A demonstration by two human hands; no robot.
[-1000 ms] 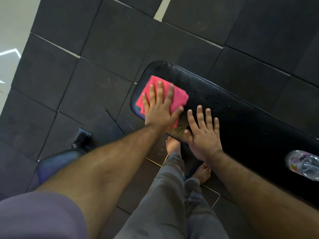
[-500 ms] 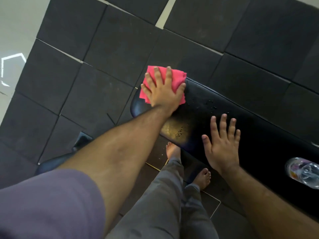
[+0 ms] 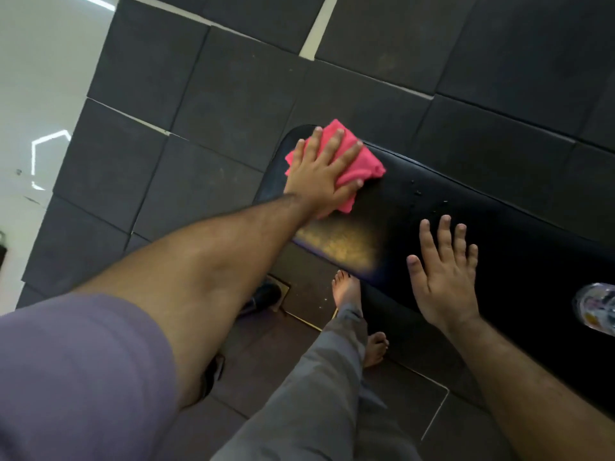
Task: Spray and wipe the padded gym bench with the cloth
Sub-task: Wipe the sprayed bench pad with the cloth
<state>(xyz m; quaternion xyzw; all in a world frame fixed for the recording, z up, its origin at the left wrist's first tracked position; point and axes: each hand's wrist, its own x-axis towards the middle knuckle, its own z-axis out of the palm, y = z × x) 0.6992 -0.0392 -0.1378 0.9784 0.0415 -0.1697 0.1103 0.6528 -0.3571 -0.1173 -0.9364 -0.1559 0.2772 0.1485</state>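
Note:
The black padded bench (image 3: pixel 519 234) runs from the upper middle to the lower right. A pink cloth (image 3: pixel 357 163) lies bunched at the bench's far left end. My left hand (image 3: pixel 321 173) presses flat on the cloth with fingers spread. Further right, my right hand (image 3: pixel 442 277) lies flat with straight fingers at the bench's near edge and holds nothing. Small droplets dot the pad between my hands. A clear plastic bottle (image 3: pixel 597 309) shows at the right edge, on the bench.
Dark square floor mats (image 3: pixel 213 104) surround the bench. My bare feet (image 3: pixel 347 289) and grey trousers stand beside the near edge. A black bench foot (image 3: pixel 264 296) sits on the floor at the left. Pale floor lies at the far left.
My left hand has pushed the cloth from mid-pad up to the bench's far left end, and the cloth is more bunched. My right hand has shifted to the right along the near edge.

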